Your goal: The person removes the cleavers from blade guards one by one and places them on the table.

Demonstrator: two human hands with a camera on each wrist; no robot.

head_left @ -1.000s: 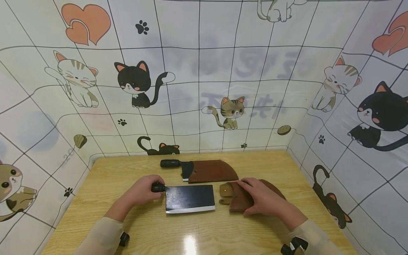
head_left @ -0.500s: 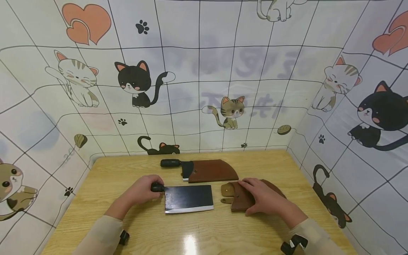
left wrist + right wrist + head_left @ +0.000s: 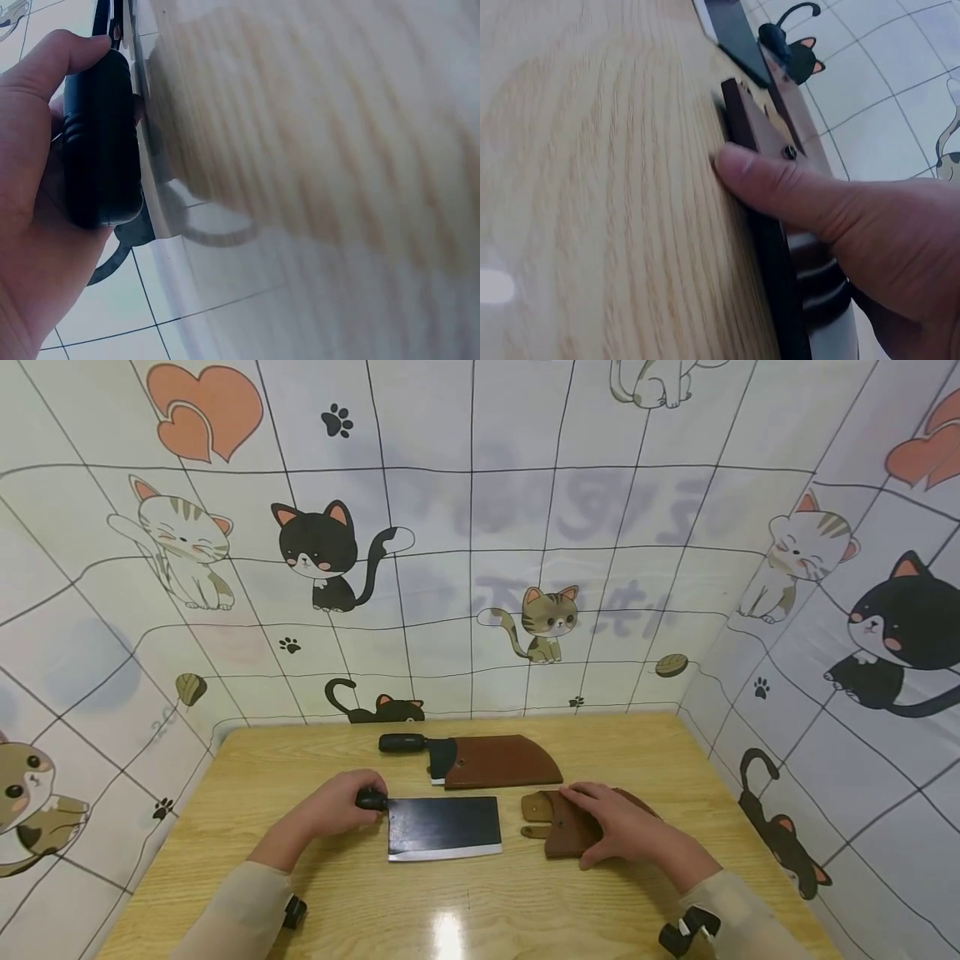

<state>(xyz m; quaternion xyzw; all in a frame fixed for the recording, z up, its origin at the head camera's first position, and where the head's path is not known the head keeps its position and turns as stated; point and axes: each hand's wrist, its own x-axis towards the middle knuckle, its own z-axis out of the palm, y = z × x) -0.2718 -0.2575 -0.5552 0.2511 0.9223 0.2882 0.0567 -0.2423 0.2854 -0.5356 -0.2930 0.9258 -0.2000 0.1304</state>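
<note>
A bare cleaver (image 3: 442,828) lay flat in the middle of the counter (image 3: 375,910), its silver edge (image 3: 446,854) on the near side. The left hand (image 3: 341,804) gripped its black handle (image 3: 101,142); the right hand (image 3: 622,822) held a loose brown sheath (image 3: 566,837) from above, thumb on the near side, its tan straps (image 3: 536,807) towards the blade.

Sound handling seemed to call for a firm grip well behind the blade, the steel low and flat, and the right fingers back from the sheath's strap end.

Farther off lay a second cleaver (image 3: 441,762), partly inside its own cover (image 3: 502,760). The count: two cleavers, two leather covers, both hands occupied.
</note>
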